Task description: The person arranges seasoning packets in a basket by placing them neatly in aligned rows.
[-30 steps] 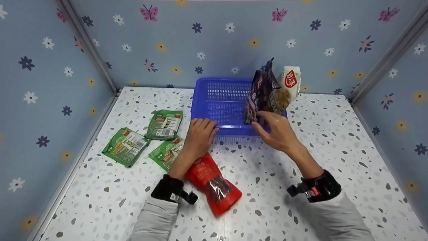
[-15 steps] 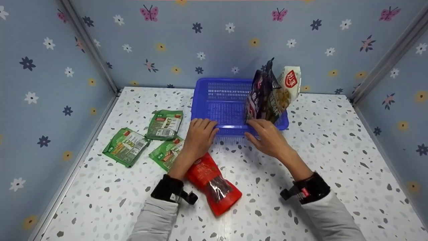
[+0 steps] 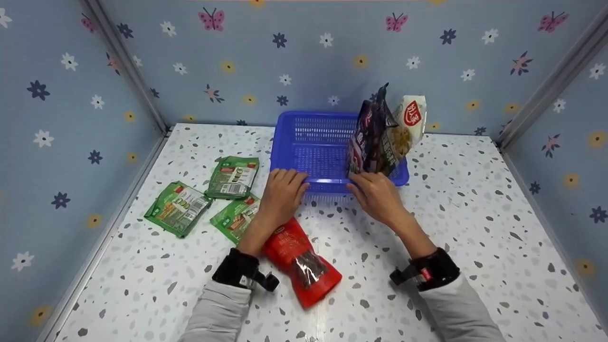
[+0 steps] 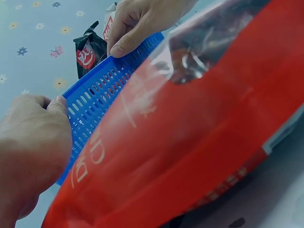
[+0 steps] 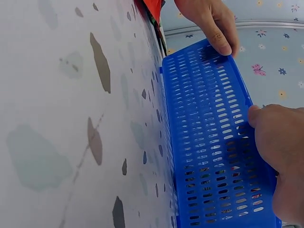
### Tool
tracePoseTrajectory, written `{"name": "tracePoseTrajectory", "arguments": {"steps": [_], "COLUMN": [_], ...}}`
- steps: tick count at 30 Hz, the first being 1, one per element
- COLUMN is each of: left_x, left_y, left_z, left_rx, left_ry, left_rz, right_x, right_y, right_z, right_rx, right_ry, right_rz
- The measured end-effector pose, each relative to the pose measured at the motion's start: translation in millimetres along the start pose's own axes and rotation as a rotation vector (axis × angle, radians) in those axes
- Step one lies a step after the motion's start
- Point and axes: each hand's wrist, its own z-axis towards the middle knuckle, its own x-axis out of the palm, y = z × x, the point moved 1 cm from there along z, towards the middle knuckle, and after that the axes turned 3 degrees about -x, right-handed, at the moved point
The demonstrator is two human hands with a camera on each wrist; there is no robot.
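Observation:
A blue plastic basket (image 3: 313,159) with slotted walls stands against the back wall. My left hand (image 3: 284,194) grips its front rim near the left corner, fingers over the edge and thumb on the outside. Farther right along that rim, my right hand (image 3: 377,197) holds it the same way, as the right wrist view shows with the thumb against the basket wall (image 5: 204,128). Inside the basket's right end, a dark purple snack bag (image 3: 363,137) stands upright. Beside it a white and brown snack bag (image 3: 411,118) leans to the right.
Several green snack packets (image 3: 178,209) lie on the speckled table left of the basket. A red snack pouch (image 3: 304,266) lies in front, partly under my left forearm, and fills much of the left wrist view. Flowered panels enclose the back and sides.
My right hand has come away from the dark bags, moved left and down, and taken hold of the basket's front rim. The left hand and basket have stayed in place.

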Motion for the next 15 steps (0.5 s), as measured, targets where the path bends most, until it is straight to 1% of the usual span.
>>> {"name": "tracePoseTrajectory", "arguments": {"steps": [4, 9, 12, 15], "left_x": [-1.3, -5.6, -11.6, -21.0], "left_y": [-0.6, -0.6, 0.2, 1.3], "left_z": [-0.6, -0.1, -1.7, -6.4], "left_rx": [0.002, 0.017, 0.032, 0.047], "left_ry": [-0.006, -0.002, 0.005, -0.001], "left_rz": [-0.003, -0.038, -0.086, -0.132], "right_x": [0.1, 1.3, 1.9, 2.2], "right_y": [0.8, 0.6, 0.2, 0.2], "right_z": [-0.1, -0.4, -1.0, -1.9], "right_rx": [-0.011, -0.031, -0.044, -0.05], "right_ry": [-0.014, -0.048, -0.065, -0.067], "right_rz": [-0.005, -0.023, -0.024, -0.023]}}
